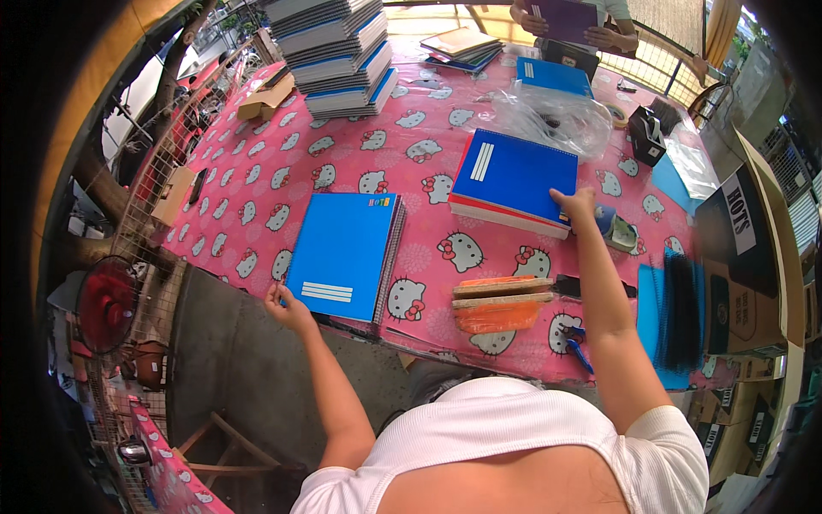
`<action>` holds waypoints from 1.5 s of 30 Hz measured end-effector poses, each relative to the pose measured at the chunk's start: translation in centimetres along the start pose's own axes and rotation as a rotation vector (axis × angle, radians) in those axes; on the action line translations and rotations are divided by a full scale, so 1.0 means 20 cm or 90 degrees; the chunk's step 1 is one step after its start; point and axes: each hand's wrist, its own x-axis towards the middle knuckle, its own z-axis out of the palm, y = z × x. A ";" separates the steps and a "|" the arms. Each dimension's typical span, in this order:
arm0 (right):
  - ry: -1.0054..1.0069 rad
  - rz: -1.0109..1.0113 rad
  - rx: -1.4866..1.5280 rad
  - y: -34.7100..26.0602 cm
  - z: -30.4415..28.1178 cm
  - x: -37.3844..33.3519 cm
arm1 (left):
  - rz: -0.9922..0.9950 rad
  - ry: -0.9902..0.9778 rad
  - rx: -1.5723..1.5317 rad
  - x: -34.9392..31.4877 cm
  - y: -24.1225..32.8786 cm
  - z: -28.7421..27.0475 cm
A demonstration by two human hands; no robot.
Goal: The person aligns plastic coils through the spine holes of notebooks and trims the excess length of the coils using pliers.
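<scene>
Left of centre: I'm resting bunched left fingers [281, 296] by light-blue notebook [340, 248], can't tell if pinching; long axis running up-down, label bars low | right of centre: I'm laying right thumb [557, 196] on dark-blue notebook [518, 176], apparently steadying, fingers' hold hidden; axis running left-right, bars left
</scene>
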 end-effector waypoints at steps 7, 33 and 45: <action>-0.164 0.068 0.002 0.09 -0.13 0.16 | 0.060 -0.061 0.140 -0.05 0.34 0.09; -0.376 -0.124 0.598 0.21 -0.59 -0.79 | -0.043 -0.674 -0.306 -0.72 1.32 0.24; -0.251 -0.201 0.576 0.31 -0.33 -1.11 | -0.142 -0.648 -0.316 -0.93 0.95 0.35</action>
